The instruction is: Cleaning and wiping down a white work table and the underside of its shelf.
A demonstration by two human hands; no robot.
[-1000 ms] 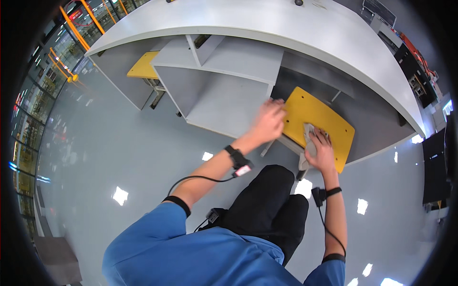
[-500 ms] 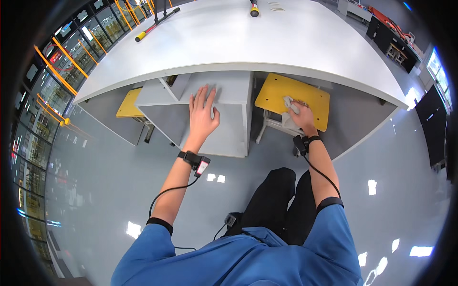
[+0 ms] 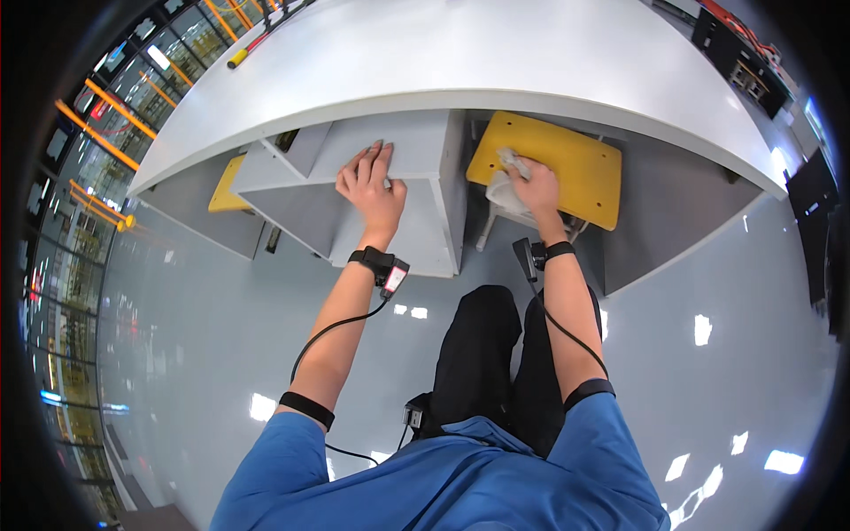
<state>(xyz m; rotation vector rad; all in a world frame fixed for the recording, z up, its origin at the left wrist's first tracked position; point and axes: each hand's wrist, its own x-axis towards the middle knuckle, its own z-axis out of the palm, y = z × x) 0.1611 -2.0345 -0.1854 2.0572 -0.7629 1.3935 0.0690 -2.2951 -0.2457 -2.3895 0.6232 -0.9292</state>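
At the desk (image 3: pixel 425 53), our right hand (image 3: pixel 538 188) grips pale cloth (image 3: pixel 501 191) on the yellow seat (image 3: pixel 584 177); our left hand (image 3: pixel 372 193), loosely spread, is at the shelf (image 3: pixel 418 152). We should press evenly.

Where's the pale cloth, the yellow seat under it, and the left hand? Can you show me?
Pale cloth (image 3: pixel 504 189): head view, on its lower, hanging part.
Yellow seat (image 3: pixel 580 173): head view, on the bare middle of its top.
Left hand (image 3: pixel 373 186): head view, on the back of the hand.
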